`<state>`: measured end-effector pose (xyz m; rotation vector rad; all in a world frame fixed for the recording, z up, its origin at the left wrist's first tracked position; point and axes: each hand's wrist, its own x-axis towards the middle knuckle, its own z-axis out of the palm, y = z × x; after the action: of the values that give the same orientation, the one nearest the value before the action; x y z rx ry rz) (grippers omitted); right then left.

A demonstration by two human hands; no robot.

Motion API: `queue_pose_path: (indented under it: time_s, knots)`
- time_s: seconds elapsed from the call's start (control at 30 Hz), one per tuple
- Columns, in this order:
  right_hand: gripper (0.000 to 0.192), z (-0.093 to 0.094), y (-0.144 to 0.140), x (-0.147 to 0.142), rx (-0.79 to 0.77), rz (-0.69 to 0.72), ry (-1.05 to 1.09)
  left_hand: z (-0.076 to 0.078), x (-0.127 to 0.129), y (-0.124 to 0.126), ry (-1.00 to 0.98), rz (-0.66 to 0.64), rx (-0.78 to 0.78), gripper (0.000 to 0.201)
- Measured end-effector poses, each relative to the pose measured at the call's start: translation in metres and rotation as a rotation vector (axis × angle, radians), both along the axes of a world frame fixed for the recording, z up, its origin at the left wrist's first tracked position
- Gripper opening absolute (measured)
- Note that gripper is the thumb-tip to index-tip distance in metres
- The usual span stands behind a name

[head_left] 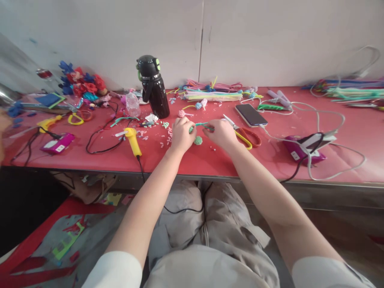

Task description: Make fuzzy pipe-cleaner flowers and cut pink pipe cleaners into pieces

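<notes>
Both my hands rest on the red table (210, 160) near its front edge. My left hand (181, 135) and my right hand (221, 133) each grip one end of a green pipe cleaner (201, 125) stretched between them. A small green fuzzy ball (198, 140) lies on the table just below the pipe cleaner, between my hands. Scissors with yellow and red handles (244, 135) lie right beside my right hand. A yellow glue gun (133, 141) lies left of my left hand.
A black bottle (154, 87) stands behind my hands. A phone (251, 115) on a cable, bundles of pipe cleaners (213, 95), a purple device (303, 150) with cords, red and blue craft flowers (82, 84) and scattered scraps cover the table.
</notes>
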<state>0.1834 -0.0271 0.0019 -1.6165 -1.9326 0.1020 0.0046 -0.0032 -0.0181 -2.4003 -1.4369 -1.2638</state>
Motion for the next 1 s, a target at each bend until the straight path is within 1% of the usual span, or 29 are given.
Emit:
queue_pose_path:
  time_s: [0.03,0.13,0.33,0.43,0.53,0.63,0.77,0.87,1.0]
  knots:
    - [0.013,-0.0002,0.0001,0.0008,0.021,0.011,-0.038,0.0003,-0.0004,0.0,-0.002,0.014,-0.015,0.013]
    - [0.017,-0.0002,-0.0009,0.0018,0.054,0.037,-0.076,0.0017,-0.0008,0.0,-0.025,0.042,-0.042,0.012]
    - [0.032,0.0012,-0.0045,-0.001,0.092,0.006,-0.018,0.0044,-0.0009,-0.001,-0.109,0.038,-0.064,0.011]
    - [0.035,-0.0002,-0.0033,-0.0008,0.12,0.034,0.008,0.005,-0.0022,-0.0013,-0.162,-0.023,-0.084,0.01]
    - [0.033,-0.0013,-0.0018,0.0004,0.177,0.057,0.068,0.0039,-0.003,-0.0007,-0.234,-0.143,-0.136,0.008]
    - [0.031,-0.0008,-0.0021,0.0011,0.221,0.093,0.12,0.0005,-0.002,0.001,-0.347,-0.204,-0.171,0.017]
    - [0.032,-0.0004,-0.0037,0.0006,0.244,0.132,0.164,-0.0036,-0.0008,0.005,-0.454,-0.181,-0.207,0.032]
    - [0.03,-0.0014,-0.004,0.0005,0.245,0.164,0.184,-0.0019,-0.0018,0.0059,-0.467,-0.196,-0.229,0.037]
    - [0.023,-0.0034,-0.0024,0.0005,0.255,0.166,0.213,0.0059,-0.0033,0.0013,-0.439,-0.257,-0.217,0.041]
